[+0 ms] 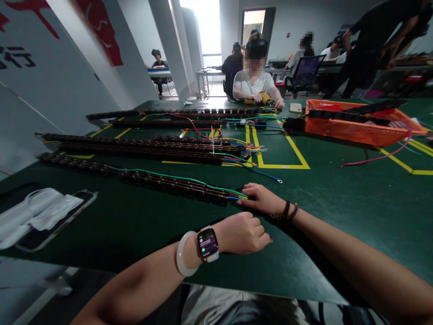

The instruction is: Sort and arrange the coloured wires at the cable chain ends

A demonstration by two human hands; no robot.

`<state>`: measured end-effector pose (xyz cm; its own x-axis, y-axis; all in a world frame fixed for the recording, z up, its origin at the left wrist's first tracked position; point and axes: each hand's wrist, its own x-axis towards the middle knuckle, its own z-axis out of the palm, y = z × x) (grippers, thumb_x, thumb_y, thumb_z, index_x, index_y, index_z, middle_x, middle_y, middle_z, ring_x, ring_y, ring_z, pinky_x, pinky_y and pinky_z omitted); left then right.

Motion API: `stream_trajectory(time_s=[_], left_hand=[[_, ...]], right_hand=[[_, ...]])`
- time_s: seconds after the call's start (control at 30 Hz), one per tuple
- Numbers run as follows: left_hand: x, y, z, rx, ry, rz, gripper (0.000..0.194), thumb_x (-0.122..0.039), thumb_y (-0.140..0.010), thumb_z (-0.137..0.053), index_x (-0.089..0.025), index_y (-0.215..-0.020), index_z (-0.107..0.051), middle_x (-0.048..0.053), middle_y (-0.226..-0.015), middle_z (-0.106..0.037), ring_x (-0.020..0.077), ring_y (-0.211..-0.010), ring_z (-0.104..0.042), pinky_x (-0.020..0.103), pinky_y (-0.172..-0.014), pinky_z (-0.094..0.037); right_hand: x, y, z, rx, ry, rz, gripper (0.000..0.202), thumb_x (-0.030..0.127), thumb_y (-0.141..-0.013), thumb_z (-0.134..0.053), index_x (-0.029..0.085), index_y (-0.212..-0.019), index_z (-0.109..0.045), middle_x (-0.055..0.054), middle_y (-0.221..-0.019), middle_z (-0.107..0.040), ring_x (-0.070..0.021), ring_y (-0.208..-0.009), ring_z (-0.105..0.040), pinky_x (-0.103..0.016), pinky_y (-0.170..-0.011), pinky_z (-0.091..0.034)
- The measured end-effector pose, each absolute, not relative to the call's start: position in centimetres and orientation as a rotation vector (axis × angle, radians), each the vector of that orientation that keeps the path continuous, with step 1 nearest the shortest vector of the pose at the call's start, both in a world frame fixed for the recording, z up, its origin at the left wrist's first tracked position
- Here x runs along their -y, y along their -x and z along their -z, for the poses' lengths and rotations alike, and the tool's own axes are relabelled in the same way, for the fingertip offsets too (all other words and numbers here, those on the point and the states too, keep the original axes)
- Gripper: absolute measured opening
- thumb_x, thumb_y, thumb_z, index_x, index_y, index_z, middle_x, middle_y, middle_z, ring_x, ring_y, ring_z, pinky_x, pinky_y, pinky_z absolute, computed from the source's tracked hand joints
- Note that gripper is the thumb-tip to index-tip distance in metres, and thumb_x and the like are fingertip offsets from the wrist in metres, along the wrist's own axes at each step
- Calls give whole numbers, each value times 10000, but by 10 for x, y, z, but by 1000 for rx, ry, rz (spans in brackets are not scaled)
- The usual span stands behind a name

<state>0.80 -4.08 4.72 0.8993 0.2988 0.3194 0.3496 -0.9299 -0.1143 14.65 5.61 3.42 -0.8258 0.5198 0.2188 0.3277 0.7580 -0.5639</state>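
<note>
My right hand point(264, 198) is closed around the bundle of wires point(233, 193), green, yellow and blue, at the near end of a long black cable chain point(169, 183) lying on the green table. Small ring terminals point(275, 216) show just below that wrist. Closer to me, my left hand point(241, 232) is curled, back of the hand up, wearing a watch point(207, 243) and a pale bangle point(184, 253). A small dark red spot shows at its fingertips; whether anything is held there is hidden.
Several more cable chains point(145, 146) with loose wire ends lie beyond. An orange basket point(355, 131) holding chains stands at the back right. A phone point(57, 221) with white items lies at left. Across the table point(338, 216), a person point(255, 83) has a hand on a yellow tool point(265, 98).
</note>
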Motion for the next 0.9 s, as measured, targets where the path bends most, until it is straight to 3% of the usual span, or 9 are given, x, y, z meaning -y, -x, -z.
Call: stream_trajectory(time_s=[0.7, 0.9], left_hand=[[41, -9, -46, 543, 2950, 500, 293, -229, -918, -386, -158, -701, -570, 51, -626, -596, 157, -583, -516, 319, -530, -257], [40, -11, -54, 1342, 3318, 961, 411, -340, -921, -367, -158, -584, -515, 6, -539, -526, 91, -511, -458, 247, -536, -316]], right_hand=[[-56, -147, -33, 2602, 651, -715, 318, 422, -868, -527, 178, -662, -533, 1, -695, -483, -134, -696, -462, -266, -653, -341], [-60, -149, -37, 2633, 638, -779, 350, 458, -848, -539, 175, -643, -511, -4, -699, -491, -132, -682, -464, -261, -633, -357]])
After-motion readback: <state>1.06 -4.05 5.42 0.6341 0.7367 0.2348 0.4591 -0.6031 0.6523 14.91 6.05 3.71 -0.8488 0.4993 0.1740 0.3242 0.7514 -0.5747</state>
